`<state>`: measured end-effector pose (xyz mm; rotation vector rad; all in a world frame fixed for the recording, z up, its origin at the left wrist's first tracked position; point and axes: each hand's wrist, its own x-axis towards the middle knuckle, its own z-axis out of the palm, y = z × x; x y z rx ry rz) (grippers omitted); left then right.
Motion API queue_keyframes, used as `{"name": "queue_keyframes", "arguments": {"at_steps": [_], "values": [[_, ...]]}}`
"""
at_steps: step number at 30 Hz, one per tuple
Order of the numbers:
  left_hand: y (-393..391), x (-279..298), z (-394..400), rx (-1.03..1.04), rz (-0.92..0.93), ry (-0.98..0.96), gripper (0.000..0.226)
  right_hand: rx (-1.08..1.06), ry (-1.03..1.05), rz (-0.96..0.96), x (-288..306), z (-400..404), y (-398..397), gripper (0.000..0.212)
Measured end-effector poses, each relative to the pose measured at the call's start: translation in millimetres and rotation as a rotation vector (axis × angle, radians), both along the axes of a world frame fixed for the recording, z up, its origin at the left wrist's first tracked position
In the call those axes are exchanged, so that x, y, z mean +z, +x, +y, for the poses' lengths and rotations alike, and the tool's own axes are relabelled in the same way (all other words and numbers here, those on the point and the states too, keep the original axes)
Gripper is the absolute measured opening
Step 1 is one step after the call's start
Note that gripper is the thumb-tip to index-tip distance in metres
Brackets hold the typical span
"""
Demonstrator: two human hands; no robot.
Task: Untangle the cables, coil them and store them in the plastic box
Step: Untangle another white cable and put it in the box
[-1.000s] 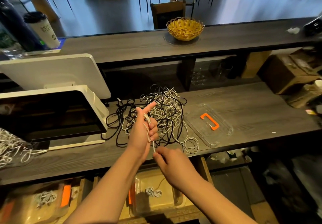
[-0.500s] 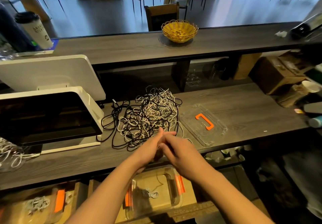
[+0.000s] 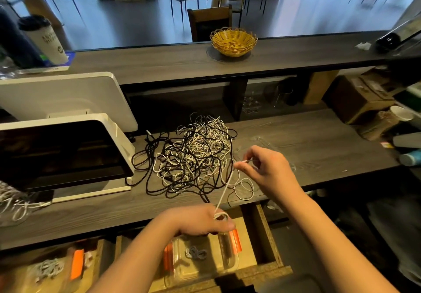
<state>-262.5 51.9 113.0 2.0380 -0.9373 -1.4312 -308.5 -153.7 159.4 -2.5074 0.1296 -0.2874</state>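
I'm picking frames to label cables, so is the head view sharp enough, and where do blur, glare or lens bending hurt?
Head view: the cable tangle is fairly sharp; the white cable stretched between the right hand and left hand is motion-smeared; the plastic box below looks soft; bright windows glare at the top; wide-angle bending curves the counter edges.

- Bare bench [image 3: 319, 147] right of the cable tangle [image 3: 196, 153] leaves passing room.
- The tilted monitor [image 3: 61, 153] blocks the tangle's left.
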Motion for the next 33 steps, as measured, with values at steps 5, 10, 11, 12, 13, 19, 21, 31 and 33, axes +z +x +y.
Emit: {"name": "queue_keyframes", "arguments": {"at_steps": [5, 10, 11, 12, 13, 19, 21, 31, 33], "values": [[4, -1, 10, 0.094, 0.003, -0.023, 0.037, -0.084, -0.048, 0.018, -4, -9, 0, 0.038], [14, 6, 22, 0.274, 0.08, -0.152, 0.036, -0.112, 0.027, -0.001, -16, -8, -5, 0.033], [15, 9, 23, 0.303, 0.074, -0.187, 0.037, -0.109, 0.044, -0.007, -19, -7, -6, 0.031], [15, 11, 24, 0.336, 0.062, -0.219, 0.038, -0.108, 0.059, -0.015, -21, -6, -7, 0.029], [16, 14, 24, 0.375, 0.05, -0.249, 0.039, -0.11, 0.073, -0.019, -22, -5, -7, 0.027], [11, 23, 13, 0.763, 0.158, -0.54, 0.05, -0.046, 0.112, 0.081, -28, 9, -10, 0.027], [5, 25, 8, 0.897, 0.223, -0.673, 0.048, -0.025, 0.123, 0.107, -30, 18, -11, 0.027], [2, 40, -3, 1.413, 0.519, -1.083, 0.052, 0.095, 0.082, 0.269, -38, 68, -22, 0.039], [2, 41, -1, 1.441, 0.492, -1.084, 0.052, 0.126, 0.019, 0.276, -39, 78, -26, 0.042]]}}
